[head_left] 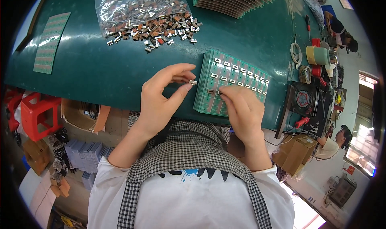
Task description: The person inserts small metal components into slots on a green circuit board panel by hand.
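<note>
A stack of green circuit board panels [207, 102] lies before me, its top panel set with rows of small metal-cased slide switches. My left hand [159, 96] is at the stack's left edge, thumb and finger pinching one slide switch [193, 82]. Over the panel's nearest row, my right hand [243, 108] is closed, its fingertips down on the board around a small slide switch, mostly hidden by the fingers. Just left of those fingertips another switch [210, 92] sits in the same row. A loose pile of switches [161, 30] spills from a clear plastic bag [116, 12] at the back.
A separate green panel [50, 44] lies at the far left of the green table [104, 72]. More panels [233, 2] stand fanned out at the back. To the right are a fan [302, 98], a tape roll [304, 74] and a green cup [317, 55]. Two other people are farther right.
</note>
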